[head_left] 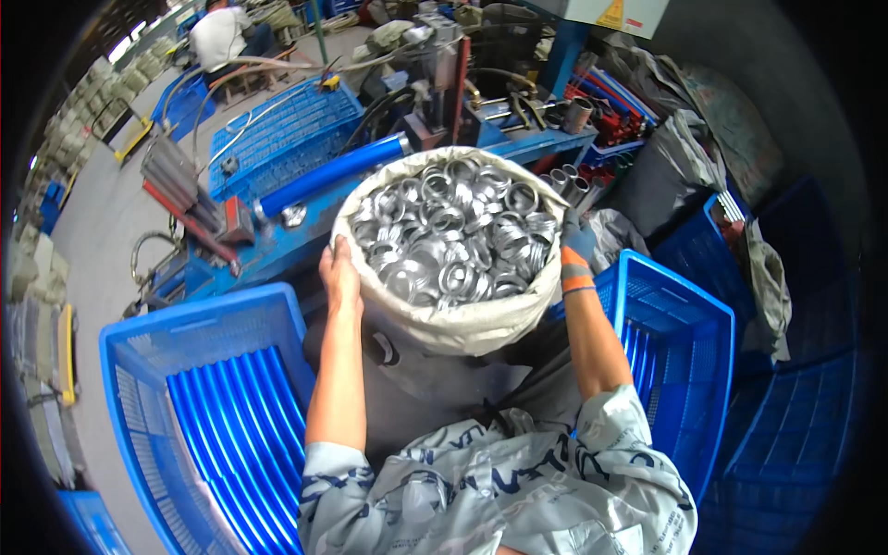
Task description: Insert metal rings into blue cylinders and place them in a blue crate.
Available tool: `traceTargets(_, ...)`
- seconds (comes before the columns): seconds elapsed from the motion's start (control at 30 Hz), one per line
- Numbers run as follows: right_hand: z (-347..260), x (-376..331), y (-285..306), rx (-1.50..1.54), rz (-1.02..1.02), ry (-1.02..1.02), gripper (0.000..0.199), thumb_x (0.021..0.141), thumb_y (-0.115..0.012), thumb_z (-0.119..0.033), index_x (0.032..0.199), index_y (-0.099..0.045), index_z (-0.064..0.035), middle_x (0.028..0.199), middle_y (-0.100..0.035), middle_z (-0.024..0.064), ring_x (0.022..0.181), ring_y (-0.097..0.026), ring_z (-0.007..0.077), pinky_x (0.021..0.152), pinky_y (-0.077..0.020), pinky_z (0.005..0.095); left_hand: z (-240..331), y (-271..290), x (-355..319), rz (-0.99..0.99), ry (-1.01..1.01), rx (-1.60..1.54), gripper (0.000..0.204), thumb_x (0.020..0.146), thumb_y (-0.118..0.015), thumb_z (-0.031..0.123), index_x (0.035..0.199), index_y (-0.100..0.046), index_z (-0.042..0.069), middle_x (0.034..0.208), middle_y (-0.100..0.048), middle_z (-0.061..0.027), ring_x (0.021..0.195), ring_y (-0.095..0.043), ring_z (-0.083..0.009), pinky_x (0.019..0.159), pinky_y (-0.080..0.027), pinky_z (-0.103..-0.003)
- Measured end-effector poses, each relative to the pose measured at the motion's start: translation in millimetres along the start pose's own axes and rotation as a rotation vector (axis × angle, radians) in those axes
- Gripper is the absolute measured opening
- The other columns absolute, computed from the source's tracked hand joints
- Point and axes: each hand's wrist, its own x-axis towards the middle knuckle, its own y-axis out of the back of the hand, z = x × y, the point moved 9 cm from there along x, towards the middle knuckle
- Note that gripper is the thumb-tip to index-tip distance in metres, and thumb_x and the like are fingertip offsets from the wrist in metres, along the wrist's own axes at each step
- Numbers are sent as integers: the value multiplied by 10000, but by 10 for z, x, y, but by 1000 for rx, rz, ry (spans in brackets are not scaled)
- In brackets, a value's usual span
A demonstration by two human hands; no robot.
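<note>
A whitish woven sack with a rolled-down rim is in front of me, full of shiny silver metal rings. My bare left hand grips the sack's left side, the thumb up at the rim. On the opposite side my right hand, in a grey and orange glove, is closed on the rim; some of its fingers are hidden behind the cloth. The sack is above my lap, and what supports its bottom is out of sight.
Blue plastic crates with shiny blue tubes flank me, one left and one right. Beyond the sack runs a blue workbench carrying a blue tube and clamping machinery. A person sits far left.
</note>
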Motion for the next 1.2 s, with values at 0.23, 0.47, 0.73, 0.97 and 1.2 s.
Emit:
traceTargets(0.23, -1244, -391, 106, 500, -252, 193, 333, 1156, -729, -117, 1448, -769, 38, 1433, -804, 146, 1302, -735, 202, 1153, -557, 336, 430, 955, -261, -140, 73, 309, 632, 1204, -607, 587, 1529, -633, 46, 1070, -777, -65, 822, -749, -132, 673, -573, -305)
traceTargets(0.47, -2883, -2367, -306, -159, -803, 884, 711, 1041, -818, -137, 1699, -577, -18, 1688, -614, 235, 1613, -528, 369, 1345, -395, 464, -1057, 5207, -826, 665, 42, 220, 365, 1175, -711, 326, 1372, -723, 19, 1113, -806, -109, 908, -801, -205, 722, -629, -326)
traceTargets(0.73, -2443, -2903, -948, -58, -1067, 542, 755, 1052, -804, -197, 1690, -529, 98, 1701, -605, 246, 1597, -551, 347, 1327, -431, 480, -2776, 7734, -3552, 577, 666, 1316, 739, 879, -912, 398, 1470, -727, -6, 1512, -711, -338, 1428, -688, -496, 1241, -544, -551)
traceTargets(0.97, -2285, -2813, -1057, -329, -980, 751, 958, 813, -782, 34, 1732, -514, 27, 1680, -642, 219, 1527, -636, 356, 1295, -494, 460, -3345, 7921, -3987, 500, 782, 1194, 712, 897, -885, 288, 1506, -668, -9, 1439, -742, -329, 1390, -703, -501, 1185, -575, -551)
traceTargets(1.2, -2532, -2849, -1154, -447, -857, 873, 846, 671, -894, -11, 1501, -764, -108, 1593, -704, 216, 1526, -593, 436, 1278, -457, 515, -2926, 7833, -4039, 354, 1088, 1369, 1015, 768, -968, 437, 1621, -610, 17, 1567, -656, -310, 1447, -660, -498, 1231, -569, -544)
